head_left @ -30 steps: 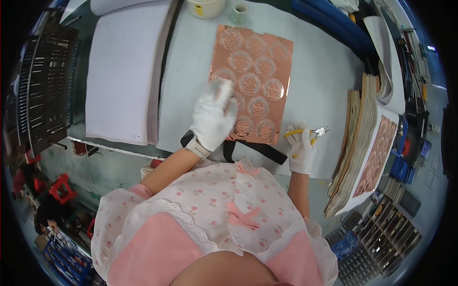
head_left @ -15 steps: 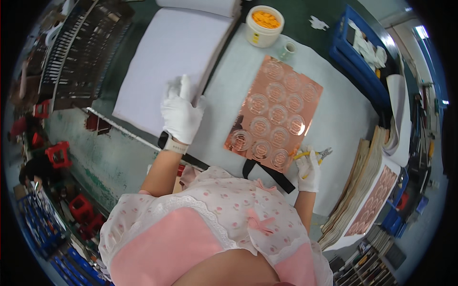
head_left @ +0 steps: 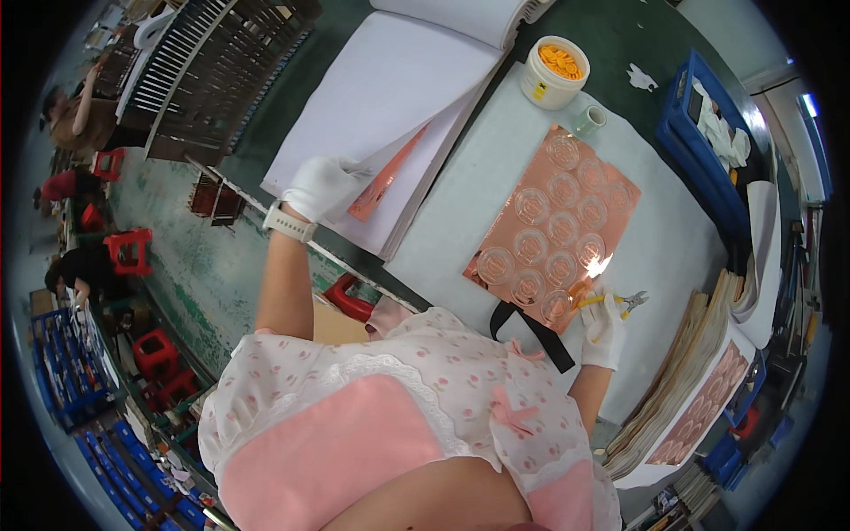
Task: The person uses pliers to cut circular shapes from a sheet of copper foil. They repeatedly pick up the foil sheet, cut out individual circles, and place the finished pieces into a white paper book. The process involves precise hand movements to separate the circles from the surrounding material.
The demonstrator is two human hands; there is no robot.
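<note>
My left hand [head_left: 326, 188], in a white glove, has its fingers closed on the near corner of a white paper sheet [head_left: 390, 80], the top one of a stack. The sheet is partly raised, and a strip of a copper sheet [head_left: 388, 175] shows beneath it. In my gloved right hand [head_left: 604, 334] are side cutters [head_left: 635, 303] with yellow handles, jaws pointing right. This hand rests by the lower right corner of a copper-coloured sheet [head_left: 546, 239] embossed with rows of round medallions, which lies on the pale work surface [head_left: 673, 239].
Beyond the embossed sheet stand a white tub [head_left: 551, 93] of orange pieces and a small pale green roll [head_left: 590, 120]. A blue bin [head_left: 677, 115] is at the far right. Layered sheets [head_left: 677, 363] lie at right, a black strap [head_left: 551, 343] in front, a slatted metal rack [head_left: 208, 75] at left.
My left hand has gone from lying spread on the paper to gripping its near corner and lifting it, uncovering copper below. My right hand still holds the cutters. The view has shifted left.
</note>
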